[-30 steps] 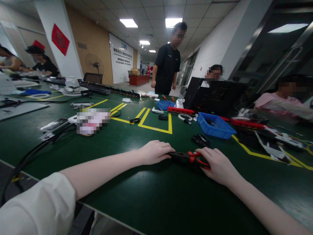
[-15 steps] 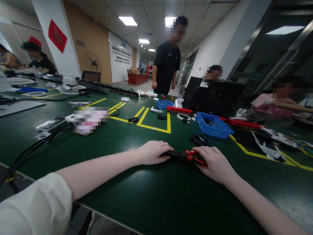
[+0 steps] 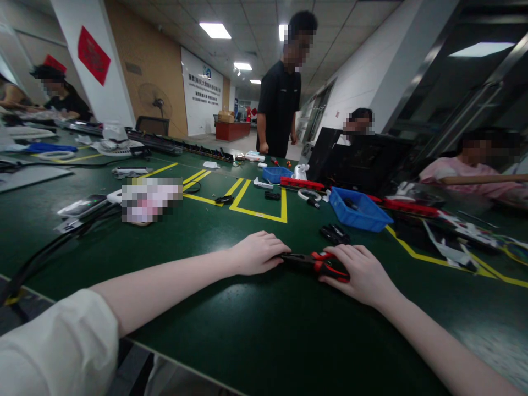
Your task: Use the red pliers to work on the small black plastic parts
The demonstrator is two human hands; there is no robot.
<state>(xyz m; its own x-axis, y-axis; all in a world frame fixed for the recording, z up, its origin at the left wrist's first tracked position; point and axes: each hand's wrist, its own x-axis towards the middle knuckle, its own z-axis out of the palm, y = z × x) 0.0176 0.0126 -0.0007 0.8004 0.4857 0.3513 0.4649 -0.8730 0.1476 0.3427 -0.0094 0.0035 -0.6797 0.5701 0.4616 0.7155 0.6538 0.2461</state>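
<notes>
A pair of pliers (image 3: 303, 258) with a dark nose and red-and-black handles lies level, low over the green table. My right hand (image 3: 358, 270) grips it by the handles, the thumb below and the fingers above. The nose points left and reaches the fingertips of my left hand (image 3: 259, 253). Those fingers are closed at the jaw tips; a small dark thing may be pinched there, but the fingers hide it. Just beyond my right hand lies a bundle of black parts (image 3: 334, 234), not touched by either hand.
Behind the black parts stands a blue bin (image 3: 358, 212), with a smaller blue bin (image 3: 277, 175) farther back. A phone (image 3: 148, 203) and black cables (image 3: 74, 234) lie left. Yellow tape (image 3: 259, 215) marks the table. A person (image 3: 280, 104) stands across; others sit around.
Both hands and the pliers stay nearly in place. The view has shifted slightly. The seated person at far right has moved an arm, and the standing person has turned a little.
</notes>
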